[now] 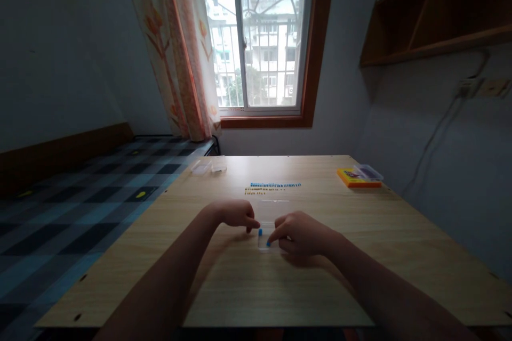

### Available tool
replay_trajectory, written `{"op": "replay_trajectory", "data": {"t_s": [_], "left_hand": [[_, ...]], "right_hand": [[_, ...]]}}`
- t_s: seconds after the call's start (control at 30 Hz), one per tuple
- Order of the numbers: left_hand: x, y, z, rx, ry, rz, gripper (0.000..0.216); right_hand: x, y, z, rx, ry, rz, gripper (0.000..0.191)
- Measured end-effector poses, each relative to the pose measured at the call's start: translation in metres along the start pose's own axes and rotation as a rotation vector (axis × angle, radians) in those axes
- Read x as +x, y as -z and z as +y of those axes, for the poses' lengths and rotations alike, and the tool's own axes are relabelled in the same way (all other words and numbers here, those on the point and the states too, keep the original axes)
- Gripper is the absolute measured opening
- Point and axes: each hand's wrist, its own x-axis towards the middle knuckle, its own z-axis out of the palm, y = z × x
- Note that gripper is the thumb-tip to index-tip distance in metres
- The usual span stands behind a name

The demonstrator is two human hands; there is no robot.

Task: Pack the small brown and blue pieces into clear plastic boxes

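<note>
My left hand (pixel 237 213) and my right hand (pixel 299 234) meet at the middle of a light wooden table (pixel 224 282). Both have curled fingers that pinch at small blue pieces (pixel 260 233) lying on a clear plastic tray (pixel 267 224). The left fingertips touch one blue piece. The right fingertips press on another at the tray's near edge. Farther back lies a row of small blue pieces (pixel 275 185) with a row of tiny yellow pieces (pixel 262 190) just in front of it.
Two small clear containers (pixel 208 167) stand at the table's far left. An orange box with a clear lid (pixel 359 176) lies at the far right. A bed with a checked cover (pixel 80 202) borders the table on the left. Window, curtain and wall shelf are behind.
</note>
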Motion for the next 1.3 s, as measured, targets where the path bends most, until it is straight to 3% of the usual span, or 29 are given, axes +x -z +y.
{"op": "replay_trajectory", "data": {"t_s": [0.23, 0.47, 0.9, 1.3], "left_hand": [[0.013, -0.006, -0.01, -0.124, 0.065, -0.15, 0.04], [0.017, -0.008, -0.011, -0.261, 0.035, -0.231, 0.035], [0.023, -0.015, -0.013, -0.466, 0.029, -0.291, 0.036], [0.021, -0.015, -0.014, -0.519, 0.04, -0.298, 0.034]], "right_hand": [[0.005, -0.002, -0.005, -0.043, -0.029, -0.047, 0.038], [0.011, -0.006, -0.002, -0.176, -0.122, -0.012, 0.031], [0.013, -0.01, -0.002, -0.213, -0.165, -0.014, 0.025], [0.016, -0.016, -0.005, -0.246, -0.206, -0.006, 0.025]]}}
